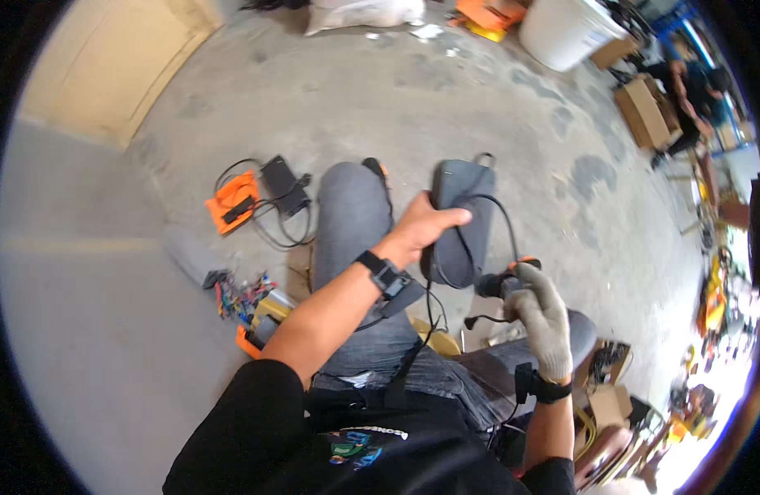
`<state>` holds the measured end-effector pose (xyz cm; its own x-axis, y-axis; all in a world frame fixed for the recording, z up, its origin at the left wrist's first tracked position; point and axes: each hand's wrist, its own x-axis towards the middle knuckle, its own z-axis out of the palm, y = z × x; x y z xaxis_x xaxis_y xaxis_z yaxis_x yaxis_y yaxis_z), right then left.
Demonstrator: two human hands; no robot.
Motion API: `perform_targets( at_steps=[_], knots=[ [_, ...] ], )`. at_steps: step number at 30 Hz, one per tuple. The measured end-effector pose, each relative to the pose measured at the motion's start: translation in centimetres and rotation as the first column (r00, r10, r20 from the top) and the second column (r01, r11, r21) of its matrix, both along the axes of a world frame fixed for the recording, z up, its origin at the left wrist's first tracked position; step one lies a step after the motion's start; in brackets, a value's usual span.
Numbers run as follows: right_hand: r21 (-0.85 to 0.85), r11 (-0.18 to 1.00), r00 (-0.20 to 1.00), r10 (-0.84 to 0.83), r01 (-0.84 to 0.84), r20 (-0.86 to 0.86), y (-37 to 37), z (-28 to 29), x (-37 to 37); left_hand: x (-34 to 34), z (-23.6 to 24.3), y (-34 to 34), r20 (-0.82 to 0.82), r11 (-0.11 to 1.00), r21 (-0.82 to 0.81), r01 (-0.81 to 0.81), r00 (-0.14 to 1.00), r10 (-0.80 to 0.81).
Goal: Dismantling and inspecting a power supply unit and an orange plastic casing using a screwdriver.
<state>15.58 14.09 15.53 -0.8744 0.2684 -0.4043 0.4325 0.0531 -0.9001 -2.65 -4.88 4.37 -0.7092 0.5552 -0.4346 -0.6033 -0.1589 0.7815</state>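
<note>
Stained grey concrete floor (446, 99) under us; we sit. Grey oblong plastic housing (462, 223), rounded and smooth with a loop on its far end, sits above our knees. Our bare left hand (421, 227) grips its left edge. Black cable (504, 223) arcs across it. Our gloved right hand (541, 318) clenches a black-and-orange tool (502, 283).

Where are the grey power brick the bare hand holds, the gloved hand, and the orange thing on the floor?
grey power brick (462, 216): head view, on its flat grey face.
gloved right hand (543, 318): head view, back of the glove.
orange thing (231, 200): head view, on its orange top.
</note>
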Motion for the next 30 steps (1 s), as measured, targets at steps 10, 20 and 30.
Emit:
perform_targets(
  at_steps=[10,20,30],
  knots=[
    [0.157,0.984,0.996,-0.085,0.081,0.021,-3.5,0.9,-2.2,0.5,0.0,0.2,-0.033,0.993,-0.115,-0.01,0.999,0.006],
    [-0.079,0.98,0.981,-0.179,0.185,0.082,-4.6,0.5,-5.3,0.8,0.2,0.0,-0.031,0.997,-0.041,0.06,0.998,-0.062],
    [0.018,0.986,0.987,-0.163,0.163,-0.004,-4.9,-2.3,-6.0,0.9,0.1,0.3,-0.098,0.993,-0.025,0.115,0.988,-0.117]
  ],
)
